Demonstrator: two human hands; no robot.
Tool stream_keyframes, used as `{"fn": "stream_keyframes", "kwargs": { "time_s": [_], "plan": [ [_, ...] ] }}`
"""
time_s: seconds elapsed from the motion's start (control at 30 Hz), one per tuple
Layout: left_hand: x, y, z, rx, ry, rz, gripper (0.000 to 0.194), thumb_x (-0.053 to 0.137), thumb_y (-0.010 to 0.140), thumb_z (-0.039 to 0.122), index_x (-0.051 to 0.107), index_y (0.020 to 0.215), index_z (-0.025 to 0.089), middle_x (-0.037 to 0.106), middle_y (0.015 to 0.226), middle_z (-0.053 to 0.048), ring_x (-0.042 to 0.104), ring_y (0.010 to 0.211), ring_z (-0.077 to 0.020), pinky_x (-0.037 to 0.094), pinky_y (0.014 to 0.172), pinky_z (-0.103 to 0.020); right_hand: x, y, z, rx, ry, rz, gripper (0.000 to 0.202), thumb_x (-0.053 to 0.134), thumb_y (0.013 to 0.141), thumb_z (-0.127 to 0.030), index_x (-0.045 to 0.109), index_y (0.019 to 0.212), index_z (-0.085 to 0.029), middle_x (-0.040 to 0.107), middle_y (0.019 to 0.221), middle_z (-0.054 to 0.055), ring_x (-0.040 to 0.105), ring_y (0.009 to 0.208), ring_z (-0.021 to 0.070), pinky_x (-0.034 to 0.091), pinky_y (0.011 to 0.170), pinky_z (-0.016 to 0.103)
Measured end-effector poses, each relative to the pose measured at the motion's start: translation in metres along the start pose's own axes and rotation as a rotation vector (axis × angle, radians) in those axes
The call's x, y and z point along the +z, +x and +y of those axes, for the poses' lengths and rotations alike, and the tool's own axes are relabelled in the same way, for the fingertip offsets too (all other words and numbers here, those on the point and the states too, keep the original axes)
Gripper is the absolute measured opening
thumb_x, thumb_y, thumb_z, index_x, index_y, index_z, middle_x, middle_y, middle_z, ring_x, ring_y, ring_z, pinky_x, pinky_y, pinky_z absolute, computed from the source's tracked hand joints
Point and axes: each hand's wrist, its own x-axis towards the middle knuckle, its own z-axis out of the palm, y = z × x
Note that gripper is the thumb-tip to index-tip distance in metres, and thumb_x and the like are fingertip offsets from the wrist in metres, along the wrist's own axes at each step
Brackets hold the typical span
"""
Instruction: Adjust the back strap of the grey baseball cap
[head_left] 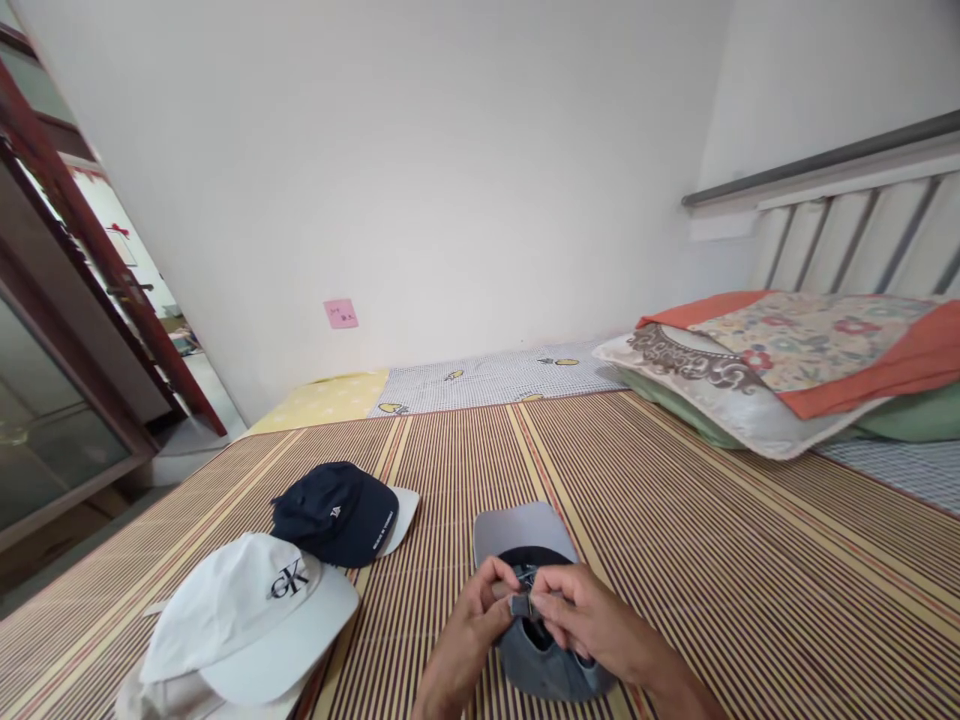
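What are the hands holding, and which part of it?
Both the left hand and right hand pinch the back strap buckle of a grey cap.

I face a plain white wall (420, 180) with a pink note (341, 314) stuck low on it. Under me a striped bamboo mat (712, 540) covers the bed, a checked sheet (495, 378) showing past its far edge. To my right pillows (780, 380) lie stacked against a slatted headboard (862, 230). On my left a dark wooden door (90, 260) stands beside daylight.
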Motion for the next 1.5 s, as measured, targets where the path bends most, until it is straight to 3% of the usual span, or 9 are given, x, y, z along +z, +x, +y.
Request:
{"fn": "stream_keyframes", "kwargs": {
  "time_s": [0.17,0.33,0.5,0.63,0.77,0.93,1.1,1.27,1.5],
  "plan": [
    [0.001,-0.002,0.0,0.079,0.065,0.11,0.04,0.065,0.094,0.059,0.054,0.085,0.021,0.046,0.081,0.003,0.039,0.074,-0.0125,0.035,0.071,-0.025,0.0,0.001,0.002,0.002,0.0,0.011,0.03,0.054,0.096,-0.046,0.053,0.078,-0.022,0.055,0.057,-0.006,0.035,0.042,0.0061,0.024,0.043,0.021],
    [0.003,0.001,0.001,0.05,0.115,0.059,0.05,0.081,0.078,0.062,0.051,0.078,0.022,0.043,0.069,0.007,0.031,0.063,-0.0103,0.027,0.06,-0.024,-0.001,0.001,0.002,-0.012,-0.002,0.027,0.033,0.057,0.095,-0.05,0.056,0.08,-0.021,0.058,0.058,-0.005,0.036,0.041,0.0067,0.024,0.043,0.022],
    [0.0,0.003,0.002,0.028,0.049,0.164,0.048,0.08,0.079,0.06,0.054,0.075,0.021,0.046,0.063,0.007,0.033,0.058,-0.0092,0.025,0.057,-0.024,-0.017,-0.007,-0.009,-0.104,0.008,0.06,0.042,0.056,0.098,-0.058,0.068,0.091,-0.018,0.068,0.08,0.002,0.059,0.071,0.0142,0.042,0.066,0.026],
    [-0.002,0.003,0.004,0.037,0.009,0.197,0.047,0.082,0.078,0.059,0.055,0.075,0.02,0.052,0.064,0.006,0.039,0.058,-0.0092,0.028,0.057,-0.023,-0.034,-0.017,-0.008,-0.07,-0.078,-0.025,0.03,0.069,0.091,-0.046,0.067,0.082,-0.018,0.06,0.073,-0.002,0.053,0.068,0.0133,0.036,0.062,0.025],
    [-0.001,0.001,0.006,0.018,0.019,0.16,0.048,0.083,0.076,0.06,0.056,0.077,0.02,0.058,0.066,0.004,0.043,0.059,-0.0093,0.029,0.057,-0.022,-0.041,-0.021,-0.002,-0.036,0.06,-0.088,0.031,0.069,0.092,-0.047,0.06,0.08,-0.019,0.075,0.083,0.005,0.066,0.072,0.0168,0.046,0.069,0.028],
    [0.0,0.0,0.007,-0.006,0.06,0.099,0.048,0.082,0.078,0.059,0.056,0.077,0.02,0.064,0.07,0.001,0.046,0.061,-0.0098,0.031,0.059,-0.023,-0.048,-0.018,0.005,-0.041,0.125,0.053,0.049,0.064,0.09,-0.068,0.058,0.08,-0.021,0.068,0.072,0.001,0.059,0.062,0.0152,0.043,0.061,0.028],
    [0.001,0.0,0.009,-0.006,0.059,0.11,0.046,0.082,0.079,0.057,0.057,0.077,0.019,0.064,0.071,0.0,0.048,0.063,-0.0106,0.033,0.061,-0.023,-0.055,-0.022,0.004,-0.068,0.017,0.084,0.046,0.065,0.093,-0.065,0.07,0.089,-0.019,0.062,0.081,0.0,0.057,0.078,0.0163,0.042,0.072,0.029],
    [0.002,-0.001,0.009,-0.013,0.061,0.092,0.045,0.083,0.079,0.056,0.058,0.078,0.018,0.067,0.072,-0.001,0.048,0.062,-0.0101,0.031,0.06,-0.023,-0.055,-0.021,0.004,-0.071,0.062,0.085,0.047,0.076,0.082,-0.064,0.07,0.097,-0.02,0.066,0.087,0.002,0.062,0.082,0.0188,0.046,0.075,0.031],
    [0.003,0.003,0.002,0.0,0.055,0.106,0.048,0.085,0.075,0.058,0.057,0.074,0.019,0.067,0.071,-0.002,0.047,0.062,-0.0107,0.031,0.06,-0.024,-0.055,-0.016,0.01,-0.083,0.02,0.173,0.039,0.072,0.085,-0.055,0.07,0.099,-0.019,0.069,0.088,0.004,0.065,0.083,0.0198,0.049,0.076,0.032]
  ]
}}
